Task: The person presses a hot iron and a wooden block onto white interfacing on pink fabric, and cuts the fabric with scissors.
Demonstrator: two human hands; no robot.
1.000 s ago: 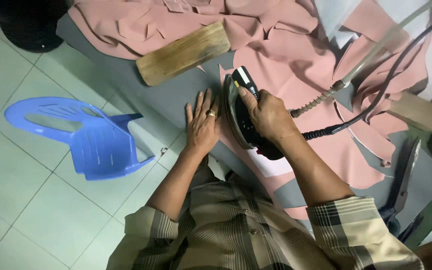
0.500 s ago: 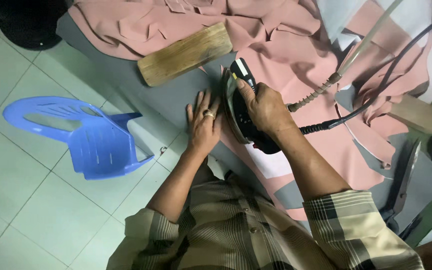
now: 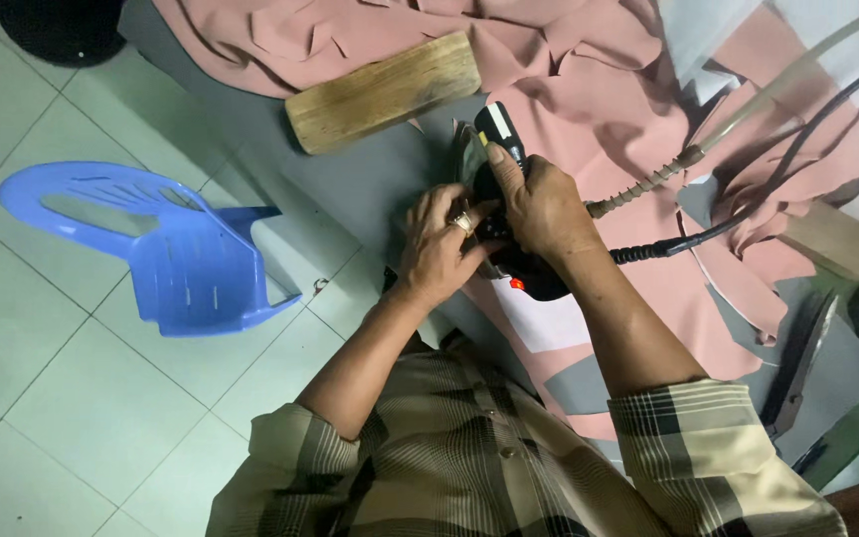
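Right hand (image 3: 544,204) wrapped over the handle of a black steam iron (image 3: 497,199) — fingers closed around it, thumb stretched forward along the top toward the iron's nose. The iron sits on the grey bench (image 3: 370,184), tipped slightly onto its side so a strip of the metal soleplate shows on the side facing the left hand.

Left hand (image 3: 436,249) just beside the iron, its fingers bent and touching the iron's body below the right-hand fingers; a ring shows on one finger. It rests against the iron more than it grasps it — whether it pinches anything, cannot tell.

Pink fabric (image 3: 589,109) lies under and beyond the right-hand fingers, spread in loose folds across the bench; a paler piece shows beneath the wrist.

A ribbed hose (image 3: 648,184) and a black cord (image 3: 738,214) run away from the rear of the iron, out past the right wrist.

Wooden block (image 3: 385,91) lies ahead of the left-hand fingers, apart from them, resting partly on fabric. A second, smaller wooden block (image 3: 837,242) sits well out beyond the right forearm. Dark shears (image 3: 797,368) lie further back on that side.

Blue plastic chair (image 3: 166,249) stands on the tiled floor (image 3: 42,348), well out from the left hand.
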